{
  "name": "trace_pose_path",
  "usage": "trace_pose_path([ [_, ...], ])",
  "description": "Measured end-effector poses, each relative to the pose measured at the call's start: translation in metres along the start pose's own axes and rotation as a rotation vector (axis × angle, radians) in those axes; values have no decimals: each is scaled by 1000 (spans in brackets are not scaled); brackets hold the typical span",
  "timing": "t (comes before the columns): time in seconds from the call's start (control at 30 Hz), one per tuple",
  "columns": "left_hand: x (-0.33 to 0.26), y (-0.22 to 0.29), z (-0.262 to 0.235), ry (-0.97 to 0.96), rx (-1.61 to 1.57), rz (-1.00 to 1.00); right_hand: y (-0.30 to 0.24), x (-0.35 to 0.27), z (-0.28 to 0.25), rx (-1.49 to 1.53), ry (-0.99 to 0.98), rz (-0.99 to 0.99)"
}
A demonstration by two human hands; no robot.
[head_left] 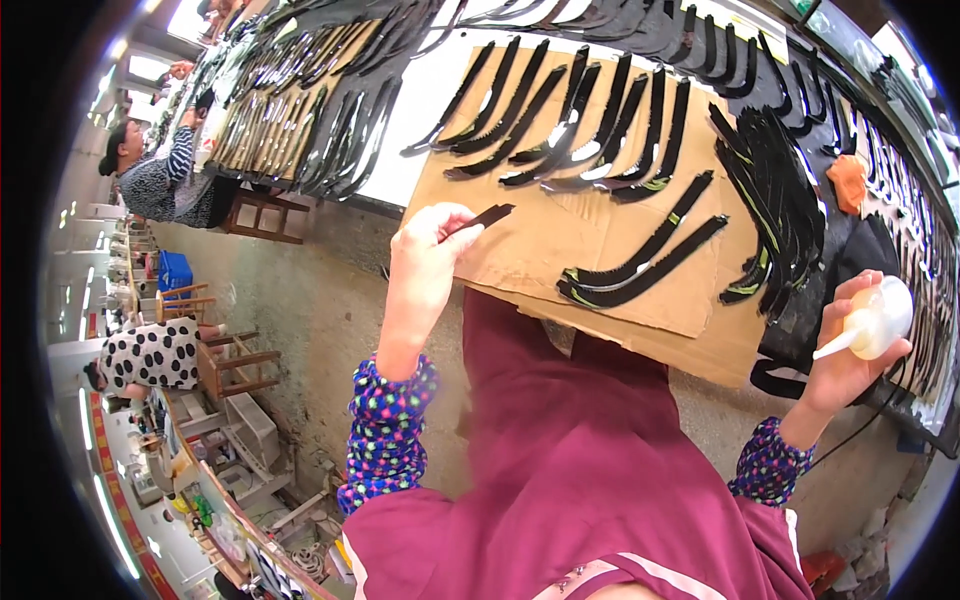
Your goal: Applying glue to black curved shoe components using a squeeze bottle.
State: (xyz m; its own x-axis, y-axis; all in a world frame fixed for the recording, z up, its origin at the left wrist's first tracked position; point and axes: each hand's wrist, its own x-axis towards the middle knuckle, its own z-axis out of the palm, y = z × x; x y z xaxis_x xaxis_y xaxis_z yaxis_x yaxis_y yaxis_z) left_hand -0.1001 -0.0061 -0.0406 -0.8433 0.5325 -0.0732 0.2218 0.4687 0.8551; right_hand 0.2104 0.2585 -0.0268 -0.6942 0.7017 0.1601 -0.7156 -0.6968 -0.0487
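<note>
My left hand (437, 236) pinches a dark strip (491, 216) between thumb and fingers, over the near left part of a cardboard sheet (570, 235). Only a short end of the strip shows past my fingers. Off the right side of the sheet, my right hand (850, 350) is wrapped round a whitish squeeze bottle (880, 318), its thin nozzle tilted down to the left. Two curved black strips (640, 262) lie near the front of the cardboard. Behind them, a row of similar black strips (600, 125) is spread out, some with shiny wet-looking patches.
A thick heap of black strips (770, 200) lies along the cardboard's right side. Beyond it sits an orange crumpled thing (847, 183). More strips (265, 130) cover the table at the far left. Co-workers sit at left, near wooden stools (262, 215) and a blue crate (175, 275).
</note>
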Motion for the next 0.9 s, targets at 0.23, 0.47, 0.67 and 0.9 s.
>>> trace_pose_path([
  [0.23,14,17,50,-271,-129,6,2,7,-7,-75,32,-38],
  [0.47,14,21,97,-195,-3,191,8,10,-2,-59,35,-39],
  [0.67,16,13,110,-141,94,346,5,5,-5,-65,56,-80],
  [0.9,-5,54,126,-116,225,450,-13,-9,-3,-93,70,-189],
])
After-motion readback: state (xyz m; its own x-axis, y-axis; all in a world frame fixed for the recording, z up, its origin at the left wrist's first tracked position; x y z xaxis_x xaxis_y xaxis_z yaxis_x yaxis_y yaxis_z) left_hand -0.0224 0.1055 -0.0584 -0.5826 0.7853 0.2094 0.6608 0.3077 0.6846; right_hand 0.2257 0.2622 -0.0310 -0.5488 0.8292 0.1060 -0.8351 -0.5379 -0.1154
